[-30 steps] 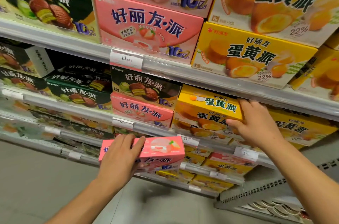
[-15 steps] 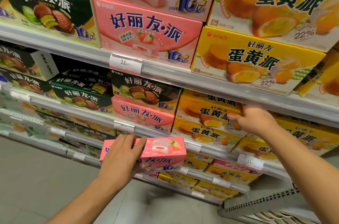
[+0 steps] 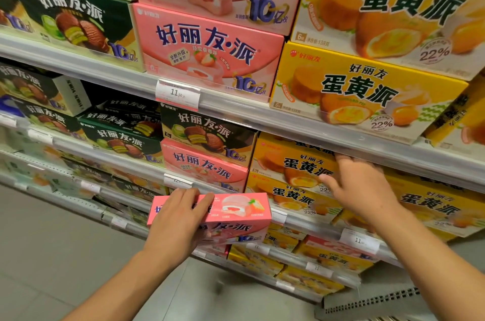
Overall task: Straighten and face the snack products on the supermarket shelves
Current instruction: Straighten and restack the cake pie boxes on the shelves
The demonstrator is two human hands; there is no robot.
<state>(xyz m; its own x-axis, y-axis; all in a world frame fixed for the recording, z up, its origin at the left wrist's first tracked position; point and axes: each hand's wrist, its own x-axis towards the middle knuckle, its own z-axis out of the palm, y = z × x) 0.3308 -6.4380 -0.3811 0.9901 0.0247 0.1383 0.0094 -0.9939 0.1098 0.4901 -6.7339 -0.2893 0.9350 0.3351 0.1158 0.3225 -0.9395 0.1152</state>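
Right, my left hand is wrapped over the top of a pink strawberry pie box, fingers curled across its upper face, and I'm carrying it out in front of the shelves, clear of any stack. My right hand is spread, fingers straight, resting against the right end of the upper yellow egg-yolk pie box on the middle shelf, just under the shelf rail above it. That yellow box sits on a second yellow box, and the pair look nearly square to the front now.

Just left of them there's a green chocolate pie box stacked on a pink box of the same kind I'm holding. So I reckon I'm mid-facing: tidying the yellow stack with one hand while a stray pink box waits in the other for its home.

Next move, as I judge it: ease the right hand off, then bring the pink box to a pink stack, perhaps the one on the upper shelf, though that's a guess. It'll need its printed front outward and its edges level with its neighbours. The gap under each rail looks tight, so I'd slide it in flat.
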